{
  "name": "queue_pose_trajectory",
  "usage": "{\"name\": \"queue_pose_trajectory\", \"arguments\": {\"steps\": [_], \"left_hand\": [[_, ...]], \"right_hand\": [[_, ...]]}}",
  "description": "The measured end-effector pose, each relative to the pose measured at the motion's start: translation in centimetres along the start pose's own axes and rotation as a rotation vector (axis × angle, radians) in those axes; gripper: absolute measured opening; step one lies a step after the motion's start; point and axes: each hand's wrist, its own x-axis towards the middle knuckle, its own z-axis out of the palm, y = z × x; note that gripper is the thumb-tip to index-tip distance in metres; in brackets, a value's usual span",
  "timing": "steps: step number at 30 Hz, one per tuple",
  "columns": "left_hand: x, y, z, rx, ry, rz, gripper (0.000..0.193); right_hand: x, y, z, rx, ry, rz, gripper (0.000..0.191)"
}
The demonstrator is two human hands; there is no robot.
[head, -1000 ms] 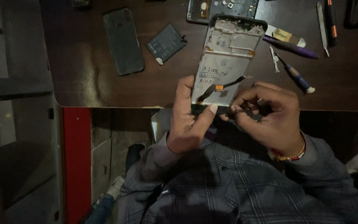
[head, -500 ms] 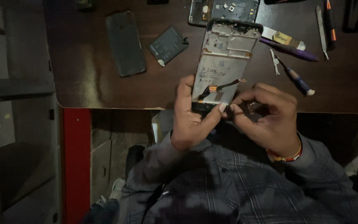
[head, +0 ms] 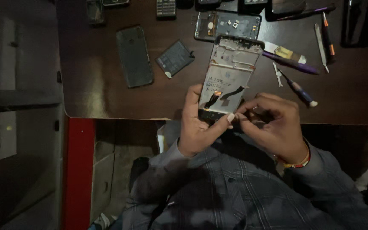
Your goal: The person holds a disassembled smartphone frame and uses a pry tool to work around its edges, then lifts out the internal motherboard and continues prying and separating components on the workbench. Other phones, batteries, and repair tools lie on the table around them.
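While my left hand (head: 199,127) grips the bottom end of an opened phone frame (head: 230,74) over the near edge of the dark surface (head: 86,85), my right hand (head: 273,125) pinches at its lower corner. It looks light, stiff and fragile; I'd hold the edges. A battery (head: 174,58) lies at 11 o'clock, a screwdriver (head: 297,87) at 2.

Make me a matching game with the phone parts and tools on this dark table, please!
Things:
1. opened white phone frame
2. flat dark phone back cover
3. small dark rectangular battery
4. purple-handled screwdriver

Places:
A. lying farthest left on the brown table
B. lying right of the frame
C. held in the left hand
D. lying between cover and frame

Pairs: 1-C, 2-A, 3-D, 4-B
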Motion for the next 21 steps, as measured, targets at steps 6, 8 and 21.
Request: {"name": "queue_pose_trajectory", "arguments": {"steps": [6, 8, 21], "left_hand": [[0.5, -0.4, -0.4, 0.116, -0.028, 0.053, 0.051], [0.7, -0.4, -0.3, 0.048, 0.002, 0.016, 0.053], [1.0, 0.7, -0.2, 0.063, -0.004, -0.036, 0.053]], "right_hand": [[0.5, 0.0, 0.0, -0.127, 0.005, -0.011, 0.014], [0.5, 0.1, 0.1, -0.09, 0.01, -0.01, 0.015], [0.9, -0.3, -1.0, -0.106, -0.061, -0.145, 0.017]]}}
